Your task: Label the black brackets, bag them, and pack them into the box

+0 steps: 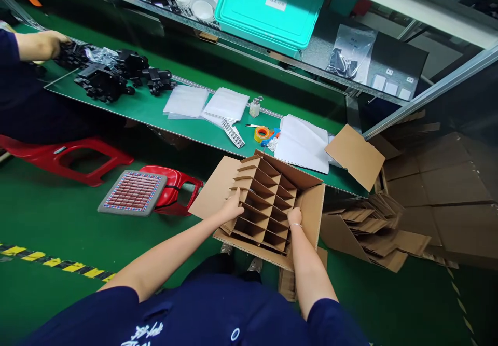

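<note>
A cardboard divider grid (268, 202) sits partly inside an open cardboard box (314, 208), its left part standing above the rim. My left hand (232, 207) grips the divider's left side, with a finger stretched along a panel. On the opposite side my right hand (294, 217), a thin bracelet at the wrist, is closed at the divider's right edge near the box wall. Its fingertips are hidden among the panels. One flap of the box spreads out to the left, and the cells that I can see into hold nothing.
Behind the box runs a green workbench (151, 113) with white sheets (303, 141), yellow tape (261, 134) and black parts (103, 82). A teal bin (268, 11) stands on the shelf. Red stools (175, 193) are left, flattened cardboard (373, 232) right. A co-worker's hand (49, 44) touches black parts.
</note>
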Motion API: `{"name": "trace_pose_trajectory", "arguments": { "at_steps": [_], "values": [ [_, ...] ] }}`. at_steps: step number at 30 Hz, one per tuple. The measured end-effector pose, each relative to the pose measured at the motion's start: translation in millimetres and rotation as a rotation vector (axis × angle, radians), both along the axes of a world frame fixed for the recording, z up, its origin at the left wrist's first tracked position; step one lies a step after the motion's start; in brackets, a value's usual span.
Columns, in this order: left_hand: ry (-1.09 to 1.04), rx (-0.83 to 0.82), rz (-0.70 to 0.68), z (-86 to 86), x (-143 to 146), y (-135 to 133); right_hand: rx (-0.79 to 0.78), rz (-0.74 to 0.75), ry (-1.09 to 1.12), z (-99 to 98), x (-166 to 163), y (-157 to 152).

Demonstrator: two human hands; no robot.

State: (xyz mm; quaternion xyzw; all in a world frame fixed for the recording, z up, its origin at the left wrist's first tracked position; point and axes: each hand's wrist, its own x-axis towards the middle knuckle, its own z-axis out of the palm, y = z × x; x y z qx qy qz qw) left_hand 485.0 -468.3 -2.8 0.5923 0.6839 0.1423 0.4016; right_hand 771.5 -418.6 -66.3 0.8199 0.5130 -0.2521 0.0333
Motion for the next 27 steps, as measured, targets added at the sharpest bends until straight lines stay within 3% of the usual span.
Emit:
{"name": "trace_pose_trajectory", "arguments": {
  "at_steps": [5, 8, 11, 18, 22, 27],
  "values": [
    [-0.148, -0.003, -0.012, 9.1, -21, -3, -0.004, -0.034, -0.098, 48.2, 18, -14],
    [-0.239, 0.003, -0.03, 2.9, -26, -2, -0.004, -0.007, -0.145, 78.5, 29, -22],
    [-0.289, -0.005, -0.03, -8.2, -30, 2, -0.022, 0.027, -0.17, 95.8, 28, -24],
    [-0.325, -0.037, -0.044, -26.2, -43, 6, -0.067, 0.048, -0.215, 98.4, 14, -16],
    [-0.317, -0.027, -0.044, -16.9, -50, 16, -0.085, 0.056, -0.211, 98.1, 15, -14],
    [-0.305, 0.057, 0.047, -3.1, -37, 57, -0.079, 0.076, -0.224, 104.0, 20, -20]
  ]
}}
